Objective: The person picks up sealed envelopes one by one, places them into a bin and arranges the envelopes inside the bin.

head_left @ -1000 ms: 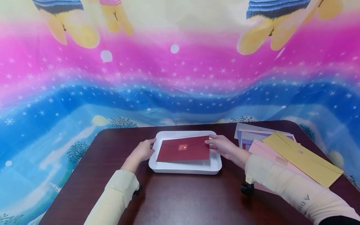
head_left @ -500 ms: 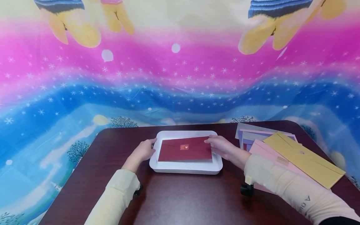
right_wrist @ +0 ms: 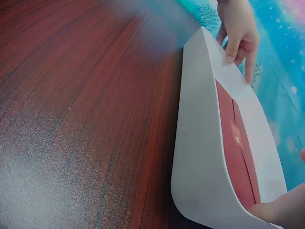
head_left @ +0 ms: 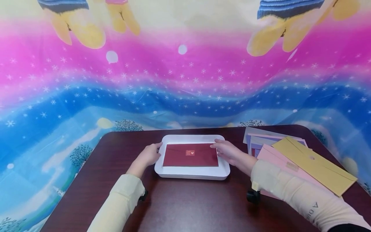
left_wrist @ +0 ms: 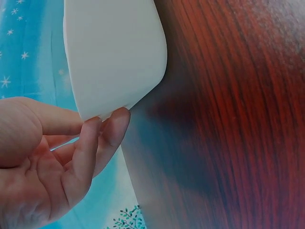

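A dark red envelope point(head_left: 176, 156) with a small heart sticker lies flat inside a white tray point(head_left: 192, 176). My left hand point(head_left: 149, 154) pinches the tray's left end, as the left wrist view shows close up, with its fingertips point(left_wrist: 121, 117) at the tray's edge. On the other side, my right hand point(head_left: 230, 151) holds the envelope's right end, its thumb over the edge. In the right wrist view that thumb point(right_wrist: 267, 212) reaches over the tray wall onto the envelope. The other right fingers are mostly hidden there.
Right of the tray lies a fanned pile of envelopes: a yellow envelope point(head_left: 313, 164) on top, a pink envelope point(head_left: 278, 161), and purple and grey ones beneath. The dark wooden table point(head_left: 185, 206) ends at a patterned cloth point(head_left: 185, 87) behind.
The red envelope's raised right side has come down, and it now lies flat in the tray. It has shifted slightly right. Both hands stay almost where they were.
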`<action>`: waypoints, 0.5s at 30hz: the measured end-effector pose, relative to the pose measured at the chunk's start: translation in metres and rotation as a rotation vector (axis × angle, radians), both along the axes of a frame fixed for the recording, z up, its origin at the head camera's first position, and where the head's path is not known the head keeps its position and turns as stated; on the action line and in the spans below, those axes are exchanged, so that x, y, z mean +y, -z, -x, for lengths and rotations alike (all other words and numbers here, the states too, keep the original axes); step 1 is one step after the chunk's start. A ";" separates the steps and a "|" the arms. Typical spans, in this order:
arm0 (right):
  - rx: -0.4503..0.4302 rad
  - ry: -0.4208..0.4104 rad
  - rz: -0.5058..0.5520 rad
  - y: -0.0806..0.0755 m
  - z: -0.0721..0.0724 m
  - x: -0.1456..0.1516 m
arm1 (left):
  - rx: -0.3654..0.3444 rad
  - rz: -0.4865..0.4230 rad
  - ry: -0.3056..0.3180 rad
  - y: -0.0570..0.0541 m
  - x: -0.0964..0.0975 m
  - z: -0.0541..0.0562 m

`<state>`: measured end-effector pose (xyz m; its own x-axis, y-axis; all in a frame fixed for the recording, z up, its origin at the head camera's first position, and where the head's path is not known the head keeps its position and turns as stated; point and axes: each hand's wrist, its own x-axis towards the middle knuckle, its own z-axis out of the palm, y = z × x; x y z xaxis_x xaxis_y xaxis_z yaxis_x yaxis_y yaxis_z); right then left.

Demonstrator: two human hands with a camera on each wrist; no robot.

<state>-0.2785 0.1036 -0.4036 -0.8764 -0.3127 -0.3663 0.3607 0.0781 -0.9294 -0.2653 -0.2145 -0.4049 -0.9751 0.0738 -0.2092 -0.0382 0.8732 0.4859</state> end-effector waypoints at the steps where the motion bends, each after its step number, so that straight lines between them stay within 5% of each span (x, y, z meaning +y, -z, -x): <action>1: -0.002 -0.002 0.011 -0.001 0.000 0.001 | -0.001 0.000 -0.001 0.000 0.000 0.000; 15: 0.097 -0.130 0.106 -0.018 0.000 0.031 | -0.017 -0.001 -0.018 -0.002 0.003 -0.002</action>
